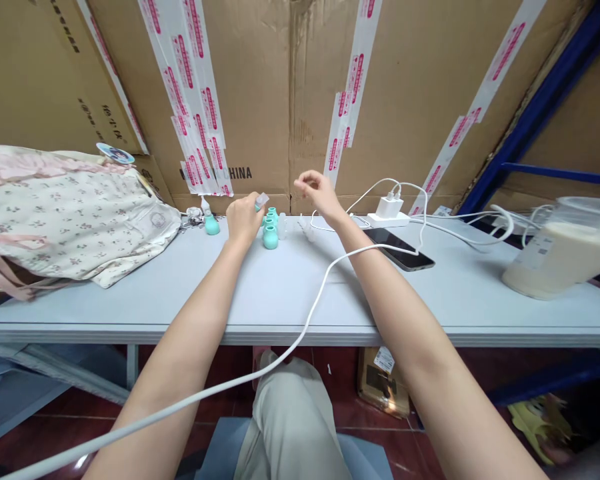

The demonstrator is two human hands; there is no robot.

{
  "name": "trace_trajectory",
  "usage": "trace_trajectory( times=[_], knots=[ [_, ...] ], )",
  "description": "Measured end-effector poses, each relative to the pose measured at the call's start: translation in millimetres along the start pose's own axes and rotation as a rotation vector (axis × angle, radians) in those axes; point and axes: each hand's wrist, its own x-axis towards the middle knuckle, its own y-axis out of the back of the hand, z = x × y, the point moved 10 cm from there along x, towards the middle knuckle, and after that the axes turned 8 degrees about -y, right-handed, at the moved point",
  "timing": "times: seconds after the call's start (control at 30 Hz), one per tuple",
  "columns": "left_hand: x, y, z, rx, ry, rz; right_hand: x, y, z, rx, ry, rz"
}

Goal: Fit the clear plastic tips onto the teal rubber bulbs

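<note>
My left hand [244, 217] is closed around a small teal squeeze bulb [258, 206], mostly hidden by the fingers, with a clear tip sticking out at the upper right. Just right of it stand several teal bulbs [271, 238] with open necks, clustered on the table. Clear tube-like pieces [282, 227] stand beside them, and small thin clear parts [308, 230] are farther right. My right hand [318, 189] is raised above these parts, fingers curled in a pinch; anything between them is too small to see. Left of my left hand, another teal bulb [211, 224] carries a clear nozzle.
A floral cloth bag [75, 213] lies at the left. Toward the right are a black phone [405, 251], a white charger on a power strip [389, 212] and a clear jug of pale contents [555, 257]. A white cable [310, 313] crosses in front. Taped cardboard [260, 87] stands behind.
</note>
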Motion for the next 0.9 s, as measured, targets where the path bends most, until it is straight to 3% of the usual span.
trace_trajectory(
  times=[0.13, 0.23, 0.5, 0.9],
  knots=[
    [0.2, -0.4, -10.1, -0.007, 0.065, 0.038, -17.1, -32.3, 15.7, -0.588, 0.055, -0.187],
    [0.4, -2.8, -11.0, -0.011, 0.067, 0.028, -30.2, -56.7, 23.2, -0.839, 0.104, -0.309],
    [0.0, -6.3, -9.2, -0.049, 0.075, -0.017, -44.2, -73.5, 21.9, -0.932, 0.178, -0.368],
    [-0.1, -5.2, -0.4, -0.031, 0.033, -0.024, -45.4, -84.0, 27.0, -0.881, 0.248, -0.281]
  ],
)
